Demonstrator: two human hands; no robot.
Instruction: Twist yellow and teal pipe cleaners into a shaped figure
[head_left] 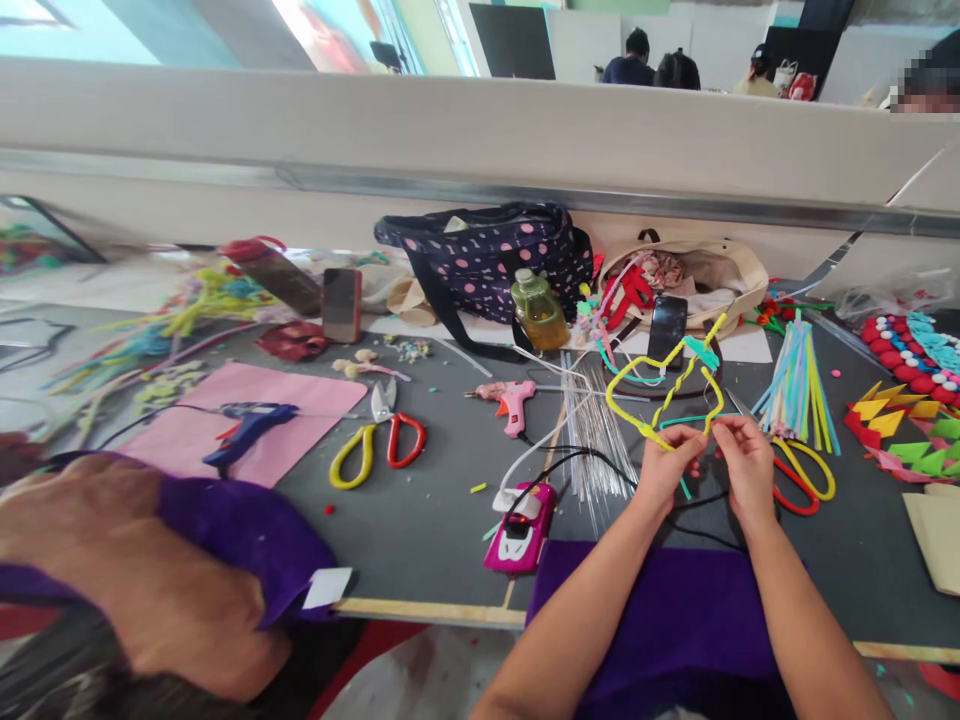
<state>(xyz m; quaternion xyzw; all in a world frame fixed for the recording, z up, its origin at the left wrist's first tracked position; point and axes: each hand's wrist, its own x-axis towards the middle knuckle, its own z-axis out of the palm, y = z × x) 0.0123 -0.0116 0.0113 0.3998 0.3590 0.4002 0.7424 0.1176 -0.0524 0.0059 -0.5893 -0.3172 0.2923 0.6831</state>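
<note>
Both my hands pinch a bent yellow pipe cleaner shape above the table's front right. It forms loops, with a teal wrapped piece at its upper right. My left hand grips its lower left part, fingers closed. Close beside it, my right hand is closed on the lower right end; the fingertips partly hide that end. Under and right of my right hand lie scissors with red and yellow handles. A bundle of pastel pipe cleaners stands just beyond them. Clear thin sticks lie left of my hands.
A pink glue gun and a magenta power strip with cables lie to the left. Farther left are more scissors, a blue glue gun and another person's arm. Bags and a bottle line the back.
</note>
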